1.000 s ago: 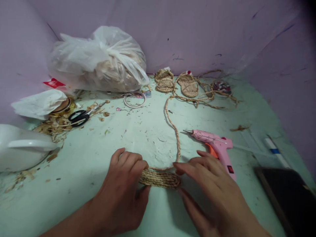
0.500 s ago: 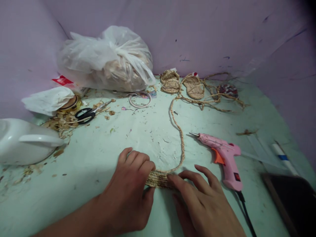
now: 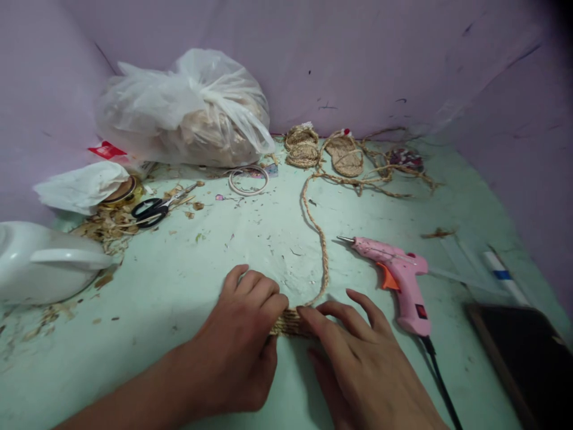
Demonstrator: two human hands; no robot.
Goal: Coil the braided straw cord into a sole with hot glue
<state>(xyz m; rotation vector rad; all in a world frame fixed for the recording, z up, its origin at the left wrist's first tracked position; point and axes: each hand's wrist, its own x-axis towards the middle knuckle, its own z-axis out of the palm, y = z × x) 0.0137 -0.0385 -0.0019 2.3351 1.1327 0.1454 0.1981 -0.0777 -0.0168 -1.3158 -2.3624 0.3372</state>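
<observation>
A flat piece of coiled braided straw rope [image 3: 290,323] is held low over the green table. My left hand [image 3: 244,340] is closed on its left end, thumb below and fingers on top. At its right end my right hand [image 3: 353,352] pinches the piece between thumb and forefinger, the other fingers loosely raised; the thumb's contact is partly hidden. From the top edge a loose braided rope [image 3: 323,251] runs away across the table to a tangle of rope [image 3: 385,176] at the back. To the right lies a pink glue gun [image 3: 398,269], its nozzle pointing left.
Along the back wall stand a stuffed plastic bag [image 3: 192,113] and small woven straw slippers [image 3: 345,156]. Black-handled scissors [image 3: 152,212], a tape ring [image 3: 249,180] and a white jug [image 3: 49,263] are on the left. A dark phone-like slab [image 3: 519,358] lies at right.
The view has shifted slightly. My right hand's forefinger has moved up to the top edge of the coiled piece and closer to my left hand, covering more of it.
</observation>
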